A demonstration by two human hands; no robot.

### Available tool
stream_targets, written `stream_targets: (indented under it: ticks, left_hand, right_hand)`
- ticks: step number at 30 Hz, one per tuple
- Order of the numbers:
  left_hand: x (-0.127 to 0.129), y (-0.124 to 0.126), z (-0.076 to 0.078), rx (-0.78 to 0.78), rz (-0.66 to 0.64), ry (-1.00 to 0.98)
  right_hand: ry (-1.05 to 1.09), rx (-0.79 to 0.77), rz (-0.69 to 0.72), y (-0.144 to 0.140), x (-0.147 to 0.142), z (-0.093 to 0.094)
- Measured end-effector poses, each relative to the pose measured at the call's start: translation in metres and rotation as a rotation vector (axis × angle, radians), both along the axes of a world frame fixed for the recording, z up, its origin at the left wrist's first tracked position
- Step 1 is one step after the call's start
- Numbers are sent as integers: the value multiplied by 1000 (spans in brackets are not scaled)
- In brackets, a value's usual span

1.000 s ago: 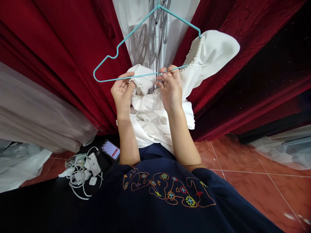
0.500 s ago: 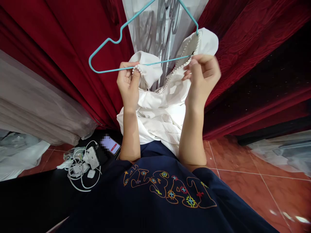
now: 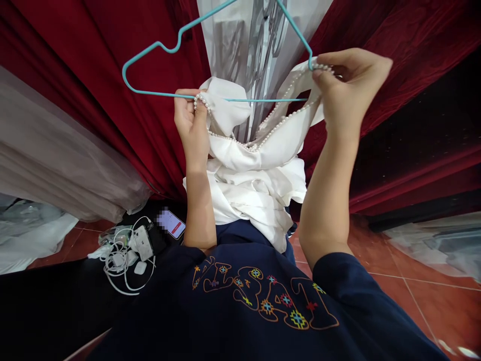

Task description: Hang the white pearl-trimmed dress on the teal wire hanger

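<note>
Person wears a dark navy short-sleeved top; the right sleeve ends above the elbow, forearms bare. Across the chest runs big outlined lettering in orange-tan stitching, filled with small multicoloured cross-stitch motifs in blue, yellow, red and green; letters read upside down from this view, exact word unclear. Left hand (image 3: 192, 125) and right hand (image 3: 347, 87) are bare: no rings, watch, bracelets or gloves visible. A strip of lighter blue cloth shows at the lap, between the forearms.
</note>
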State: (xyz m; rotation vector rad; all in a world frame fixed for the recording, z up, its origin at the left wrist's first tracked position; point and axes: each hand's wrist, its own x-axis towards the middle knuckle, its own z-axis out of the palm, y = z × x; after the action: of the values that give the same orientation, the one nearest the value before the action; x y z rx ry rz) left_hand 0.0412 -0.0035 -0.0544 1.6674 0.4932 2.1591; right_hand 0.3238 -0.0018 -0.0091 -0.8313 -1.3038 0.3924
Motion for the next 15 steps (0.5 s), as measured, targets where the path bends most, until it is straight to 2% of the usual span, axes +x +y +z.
stream_targets:
  ticks: [2, 3, 5, 8, 10, 13, 15]
  left_hand:
    - [-4, 9, -4, 31, -38, 0]
    - [-5, 13, -6, 39, -49, -9]
    - [-5, 16, -8, 47, -64, -27]
    - [-3, 13, -8, 21, -96, -43]
    - [0, 6, -6, -22, -121, -62]
    - [5, -2, -5, -84, -135, -87]
    - [7, -3, -7, -124, -117, -85]
  right_hand:
    - [120, -2, 19, -5, 12, 6]
    - [170, 22, -19, -4, 20, 7]
    - [208, 56, -184, 0, 38, 3]
    - [235, -43, -500, 7, 57, -18]
    - [273, -112, -594, 5, 53, -38]
    - [289, -53, -535, -10, 22, -65]
    - [224, 14, -432, -24, -5, -71]
